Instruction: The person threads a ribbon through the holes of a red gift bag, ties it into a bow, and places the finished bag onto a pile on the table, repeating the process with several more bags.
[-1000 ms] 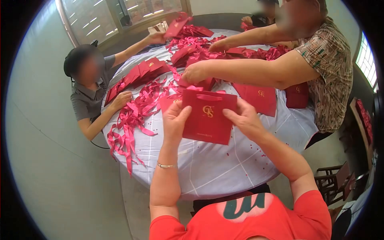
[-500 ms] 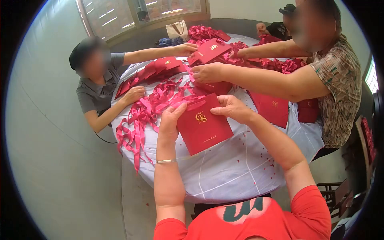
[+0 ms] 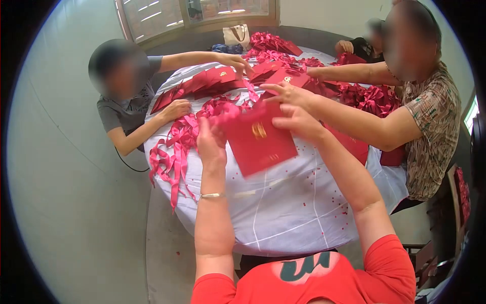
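Note:
A red paper bag [image 3: 260, 144] with gold letters hangs over the near part of the table, slightly blurred. My left hand [image 3: 211, 141] is closed at its upper left, where a pink ribbon [image 3: 225, 115] runs beside the bag. At the bag's upper right edge, my right hand [image 3: 299, 122] grips it between thumb and fingers. Loose pink ribbons [image 3: 177, 164] lie in a tangle left of my left hand. Just beyond my right hand, a co-worker's hand [image 3: 286, 95] reaches in with spread fingers.
A round table with a white cloth [image 3: 288, 218] carries rows of red bags [image 3: 202, 83] and heaps of ribboned bags [image 3: 367, 99]. One person [image 3: 124, 106] sits at the left, another [image 3: 435, 121] at the right, a third behind. A cloth tote [image 3: 236, 36] stands at the back.
The bag in my hands has moved slightly up and is now blurred. The left co-worker's far hand no longer holds a bag. The right co-worker's near hand has shifted right, its fingers spread.

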The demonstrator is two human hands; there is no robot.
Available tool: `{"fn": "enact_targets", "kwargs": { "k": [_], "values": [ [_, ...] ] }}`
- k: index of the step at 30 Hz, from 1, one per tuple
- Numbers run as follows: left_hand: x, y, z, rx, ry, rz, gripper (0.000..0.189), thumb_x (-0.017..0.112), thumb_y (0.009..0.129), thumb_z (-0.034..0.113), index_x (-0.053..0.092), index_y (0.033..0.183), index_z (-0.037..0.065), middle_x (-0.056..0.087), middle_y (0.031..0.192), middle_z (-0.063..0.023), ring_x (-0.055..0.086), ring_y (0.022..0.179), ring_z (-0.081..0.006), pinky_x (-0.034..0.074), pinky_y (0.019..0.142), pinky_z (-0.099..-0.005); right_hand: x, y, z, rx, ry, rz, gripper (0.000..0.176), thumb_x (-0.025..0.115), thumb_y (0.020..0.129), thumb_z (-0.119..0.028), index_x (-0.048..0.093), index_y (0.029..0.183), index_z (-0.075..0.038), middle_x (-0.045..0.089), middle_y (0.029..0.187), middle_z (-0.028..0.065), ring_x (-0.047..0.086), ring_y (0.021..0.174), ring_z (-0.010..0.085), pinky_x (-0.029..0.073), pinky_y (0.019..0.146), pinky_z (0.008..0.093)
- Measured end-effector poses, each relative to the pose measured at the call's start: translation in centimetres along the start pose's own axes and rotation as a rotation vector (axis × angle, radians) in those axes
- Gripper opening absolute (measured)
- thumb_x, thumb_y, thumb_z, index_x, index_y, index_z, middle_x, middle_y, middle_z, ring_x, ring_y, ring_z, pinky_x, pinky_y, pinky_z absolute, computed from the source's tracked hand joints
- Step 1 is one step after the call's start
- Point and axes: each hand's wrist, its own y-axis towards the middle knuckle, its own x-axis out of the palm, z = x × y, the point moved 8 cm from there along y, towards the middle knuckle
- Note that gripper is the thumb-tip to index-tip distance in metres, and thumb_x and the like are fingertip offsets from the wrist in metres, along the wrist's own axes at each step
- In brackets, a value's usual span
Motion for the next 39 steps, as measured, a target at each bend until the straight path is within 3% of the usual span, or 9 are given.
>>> {"fn": "enact_targets", "kwargs": {
  "k": [4,8,11,15,16,20,28,35,39],
  "values": [
    [0.4,-1.2,1.4,0.086,0.154,0.120,0.060,0.046,0.098,0.053,0.043,0.123,-0.002,0.059,0.123,-0.0220,0.059,0.108,-0.0263,0.048,0.090,-0.0339,-0.1,2.5,-6.7,-0.335,0.326,0.313,0.027,0.062,0.094,-0.016,0.062,0.118,-0.003,0.068,0.104,0.0057,0.065,0.090,0.0121,0.053,0.076,0.0247],
    [-4.2,2.8,-2.3,0.341,1.071,0.074,0.043,0.065,0.088,0.028,0.052,0.113,-0.004,0.068,0.093,-0.0139,0.067,0.082,-0.0221,0.052,0.070,-0.0321,1.0,3.0,-7.2,-0.131,-0.017,0.396,0.027,0.062,0.093,-0.015,0.061,0.115,0.001,0.069,0.101,0.0063,0.066,0.084,0.0134,0.054,0.068,0.0269],
    [-1.7,0.8,-1.7,0.232,1.553,0.189,0.037,0.051,0.082,0.007,0.052,0.118,-0.004,0.067,0.094,-0.0192,0.067,0.084,-0.0217,0.053,0.073,-0.0351,-1.3,6.7,1.4,0.017,-0.046,0.321,0.021,0.066,0.091,-0.018,0.061,0.097,0.002,0.068,0.085,0.0097,0.065,0.068,0.0149,0.051,0.052,0.0287],
    [-4.1,1.4,-3.3,-0.181,0.898,0.094,0.028,0.045,0.089,0.011,0.060,0.108,-0.003,0.067,0.101,-0.0136,0.066,0.086,-0.0256,0.055,0.075,-0.0415,-2.1,7.0,6.0,0.246,0.050,0.254,0.019,0.064,0.093,-0.020,0.056,0.088,-0.003,0.059,0.064,0.0051,0.048,0.038,0.0104,0.032,0.032,0.0253],
    [-3.5,1.1,-3.3,-0.204,0.820,0.028,0.028,0.044,0.087,0.007,0.061,0.108,0.001,0.066,0.104,-0.0129,0.066,0.088,-0.0279,0.056,0.074,-0.0438,-2.1,6.9,5.9,0.213,0.007,0.266,0.028,0.066,0.090,-0.021,0.060,0.091,0.005,0.066,0.080,0.0139,0.064,0.061,0.0199,0.049,0.048,0.0339],
    [-4.3,1.3,-3.1,-0.206,0.946,0.072,0.030,0.046,0.088,0.011,0.061,0.111,-0.001,0.066,0.104,-0.0124,0.066,0.088,-0.0273,0.056,0.071,-0.0422,-2.4,7.9,7.3,0.187,-0.551,0.372,0.049,0.068,0.086,-0.032,0.059,0.102,0.014,0.067,0.090,0.0245,0.067,0.090,0.0322,0.053,0.080,0.0446],
    [-0.7,-0.9,-1.9,0.079,1.681,0.114,0.041,0.069,0.079,0.031,0.065,0.095,-0.006,0.070,0.090,-0.0246,0.069,0.087,-0.0332,0.054,0.078,-0.0423,2.8,4.8,6.0,0.306,-1.097,0.443,0.072,0.073,0.080,-0.044,0.046,0.125,0.007,0.053,0.128,0.0288,0.052,0.121,0.0406,0.045,0.098,0.0485],
    [-0.5,-0.9,-1.5,0.015,1.719,0.098,0.053,0.070,0.079,0.028,0.054,0.110,-0.011,0.065,0.104,-0.0326,0.064,0.101,-0.0436,0.050,0.090,-0.0466,-0.3,3.9,7.5,-0.045,-0.510,0.775,0.063,0.083,0.069,-0.018,0.053,0.118,0.008,0.064,0.112,0.0234,0.065,0.101,0.0341,0.054,0.086,0.0419],
    [-1.6,-0.1,-1.2,0.069,1.536,0.120,0.040,0.070,0.076,0.020,0.058,0.099,-0.011,0.067,0.095,-0.0303,0.068,0.091,-0.0389,0.053,0.080,-0.0433,0.5,4.1,9.4,0.084,0.155,0.526,0.046,0.077,0.075,-0.001,0.055,0.114,0.009,0.066,0.107,0.0155,0.067,0.091,0.0231,0.057,0.080,0.0338]
  ]
}}
